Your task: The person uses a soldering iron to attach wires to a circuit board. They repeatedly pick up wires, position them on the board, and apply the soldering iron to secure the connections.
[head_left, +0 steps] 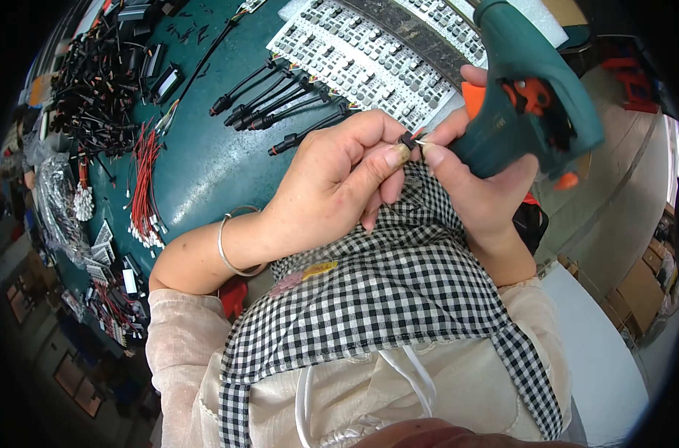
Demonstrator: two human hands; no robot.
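Note:
Just in front of my chest, my left hand point(347, 168) pinches a small black cable end point(408, 142) between thumb and forefinger. Thin wire ends stick out of it toward the right, one of them white. My right hand point(481, 183) is closed around a dark green pistol-shaped power tool point(522, 45) with orange parts. Its thumb and forefinger also pinch at the thin wires, so the two hands' fingertips almost meet. The tool hides part of the right hand's fingers. White circuit boards point(354, 56) lie just beyond the hands, with black connector cables point(280, 97) attached along their left side.
On the green table point(213, 164), a heap of black cables point(93, 89) lies at the far left. Bunched red wires point(142, 187) with white plugs lie nearer. A dark strip point(414, 33) crosses the boards. Cardboard boxes point(634, 295) stand on the floor at right.

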